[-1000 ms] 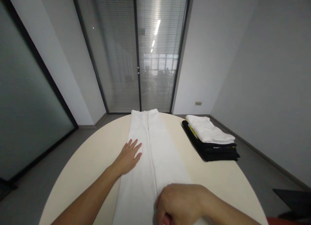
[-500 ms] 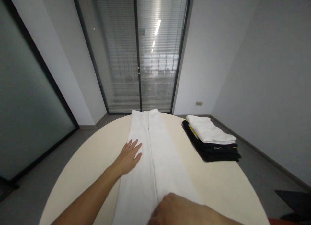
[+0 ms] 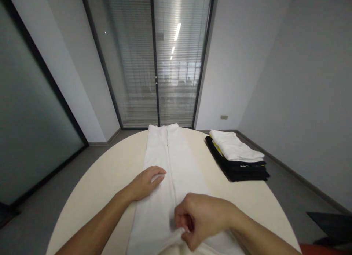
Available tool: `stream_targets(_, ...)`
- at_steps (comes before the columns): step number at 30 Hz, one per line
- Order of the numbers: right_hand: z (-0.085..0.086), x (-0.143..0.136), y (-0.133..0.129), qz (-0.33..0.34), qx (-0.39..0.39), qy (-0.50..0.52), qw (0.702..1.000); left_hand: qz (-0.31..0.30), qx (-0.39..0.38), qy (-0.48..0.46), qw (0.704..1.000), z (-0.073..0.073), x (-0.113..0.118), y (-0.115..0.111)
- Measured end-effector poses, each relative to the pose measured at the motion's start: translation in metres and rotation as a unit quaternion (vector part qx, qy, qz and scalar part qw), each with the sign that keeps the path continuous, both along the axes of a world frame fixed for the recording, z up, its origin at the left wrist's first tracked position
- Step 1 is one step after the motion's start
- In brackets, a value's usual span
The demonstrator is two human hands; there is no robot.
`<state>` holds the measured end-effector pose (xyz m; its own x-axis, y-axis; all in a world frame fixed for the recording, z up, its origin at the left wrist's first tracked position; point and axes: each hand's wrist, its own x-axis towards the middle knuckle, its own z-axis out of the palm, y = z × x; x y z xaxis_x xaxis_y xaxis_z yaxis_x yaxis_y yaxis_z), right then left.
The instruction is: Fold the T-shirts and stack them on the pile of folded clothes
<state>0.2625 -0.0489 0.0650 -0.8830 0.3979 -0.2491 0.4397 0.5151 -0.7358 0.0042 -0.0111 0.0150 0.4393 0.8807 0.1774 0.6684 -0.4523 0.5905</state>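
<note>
A long white garment [image 3: 159, 211] lies lengthwise down the middle of a round cream table [image 3: 110, 174], with a seam running along it. My left hand [image 3: 147, 181] rests on its left side, thumb and fingertips near each other with a small gap. Lower down, my right hand [image 3: 198, 216] pinches the near end of the cloth and holds it lifted and folded over, showing a cream underside at the bottom edge of the view.
At the table's right stands a stack of folded black clothes [image 3: 244, 172] with a folded white cloth [image 3: 235, 146] on top. A dark object [image 3: 332, 225] is beyond the table at the lower right. Glass doors with blinds stand behind.
My right hand has moved up and away from me, raising the near end of the cloth. My left hand's spread fingers have drawn together, and it has shifted slightly.
</note>
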Motion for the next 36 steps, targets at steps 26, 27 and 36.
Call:
stream_targets(26, 0.008, 0.037, 0.039, -0.122, -0.003, 0.029, 0.992, 0.021, -0.150, -0.038, 0.988, 0.021, 0.034, -0.035)
stream_targets(27, 0.008, 0.035, 0.038, -0.115, 0.032, 0.036, 0.992, 0.021, -0.147, -0.044, 0.988, 0.020, 0.034, -0.034)
stream_targets(36, 0.018, 0.017, 0.015, -0.081, 0.332, -0.075, 0.937, 0.006, -0.141, -0.051, 0.989, 0.021, 0.036, -0.034)
